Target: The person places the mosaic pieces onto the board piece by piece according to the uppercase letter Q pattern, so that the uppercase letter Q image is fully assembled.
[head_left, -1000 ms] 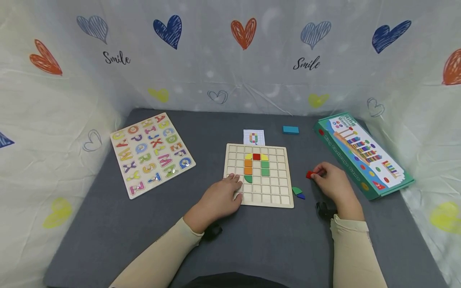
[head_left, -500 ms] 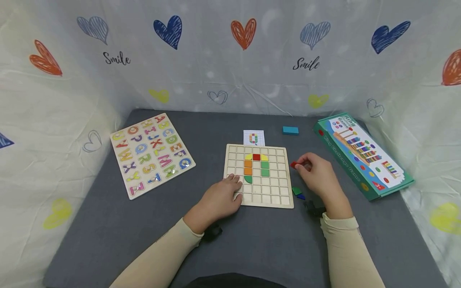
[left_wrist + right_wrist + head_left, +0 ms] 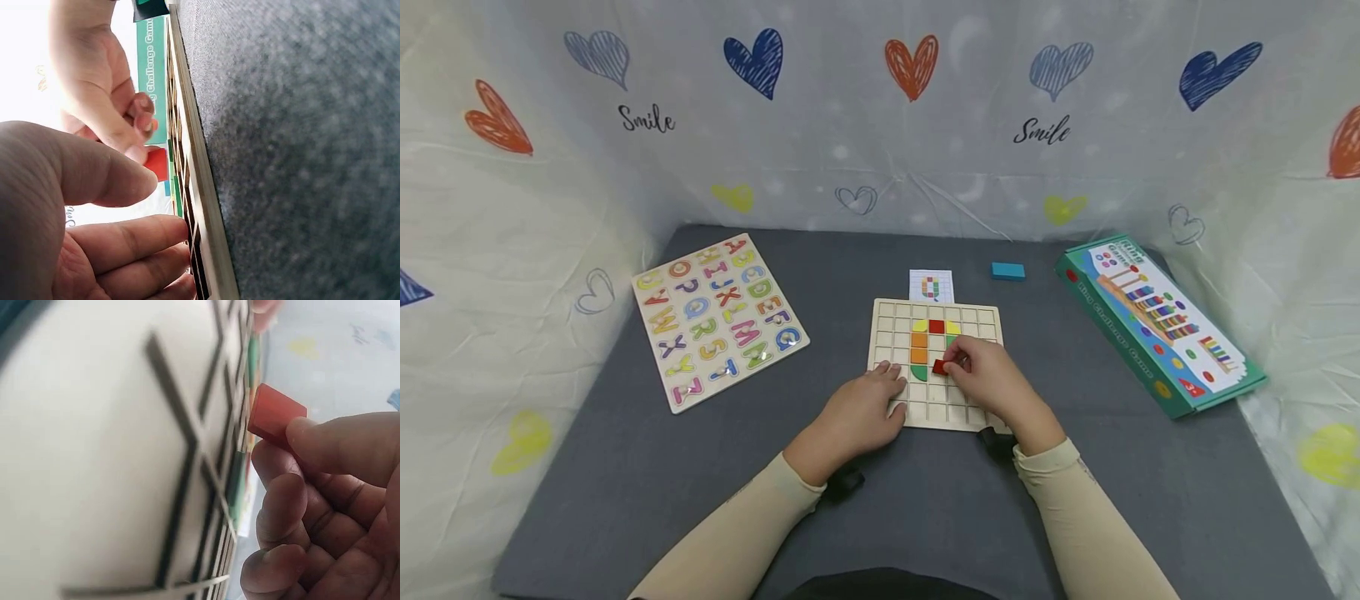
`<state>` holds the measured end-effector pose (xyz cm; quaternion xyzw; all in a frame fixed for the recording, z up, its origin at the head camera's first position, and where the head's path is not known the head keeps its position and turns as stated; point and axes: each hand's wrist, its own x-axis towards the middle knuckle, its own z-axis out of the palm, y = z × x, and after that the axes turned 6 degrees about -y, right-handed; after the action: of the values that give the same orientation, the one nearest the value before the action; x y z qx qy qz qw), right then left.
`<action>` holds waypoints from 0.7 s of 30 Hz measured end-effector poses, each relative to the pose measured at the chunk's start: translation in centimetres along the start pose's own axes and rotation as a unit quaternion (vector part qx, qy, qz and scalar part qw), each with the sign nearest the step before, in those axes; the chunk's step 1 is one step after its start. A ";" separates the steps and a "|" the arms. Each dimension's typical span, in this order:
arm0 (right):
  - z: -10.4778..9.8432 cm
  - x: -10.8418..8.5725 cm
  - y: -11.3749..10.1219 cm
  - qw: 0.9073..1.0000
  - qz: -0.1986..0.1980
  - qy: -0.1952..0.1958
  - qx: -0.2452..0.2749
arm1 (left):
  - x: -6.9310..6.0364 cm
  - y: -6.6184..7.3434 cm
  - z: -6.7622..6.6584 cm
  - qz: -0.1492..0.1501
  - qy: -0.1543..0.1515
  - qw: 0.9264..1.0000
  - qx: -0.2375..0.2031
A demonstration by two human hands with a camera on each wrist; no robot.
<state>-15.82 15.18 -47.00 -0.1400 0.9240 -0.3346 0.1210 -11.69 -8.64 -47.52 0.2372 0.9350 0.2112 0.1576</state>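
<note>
A wooden grid board [image 3: 936, 413] lies at the middle of the table. Yellow, red, orange and green pieces [image 3: 919, 348] sit in its cells as part of a ring. My left hand [image 3: 853, 412] rests on the board's left edge, fingers extended. Above the grid my right hand [image 3: 992, 382] pinches a red square block [image 3: 939, 367] between thumb and index finger. In the right wrist view the red block [image 3: 275, 415] is tilted, just off the board. My right hand hides part of the board's right side.
A pattern card [image 3: 931, 286] lies behind the board, with a blue block [image 3: 1007, 271] to its right. An alphabet puzzle [image 3: 721, 321] lies at left. At right is a green game box [image 3: 1161, 325]. A printed curtain [image 3: 820, 125] encloses the table.
My right hand has carried the red block leftward from the table beside the box to over the grid. The loose green and blue pieces are now hidden. My left hand stays put.
</note>
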 end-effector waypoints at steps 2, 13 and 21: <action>0.3 0.1 0.1 1.000 -0.002 -0.004 0.002 | 0.0 0.0 0.0 0.000 0.000 1.000 0.001; 0.7 0.4 -0.1 1.000 0.003 -0.020 0.000 | 0.0 0.1 0.0 -0.001 -0.002 1.000 0.001; 1.0 0.6 -0.1 1.000 0.005 -0.024 -0.019 | 0.0 0.0 0.0 0.003 0.000 1.000 0.001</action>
<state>-16.03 14.30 -47.81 -0.1456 0.9277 -0.3130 0.1418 -11.70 -8.61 -47.49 0.2407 0.9345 0.2103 0.1567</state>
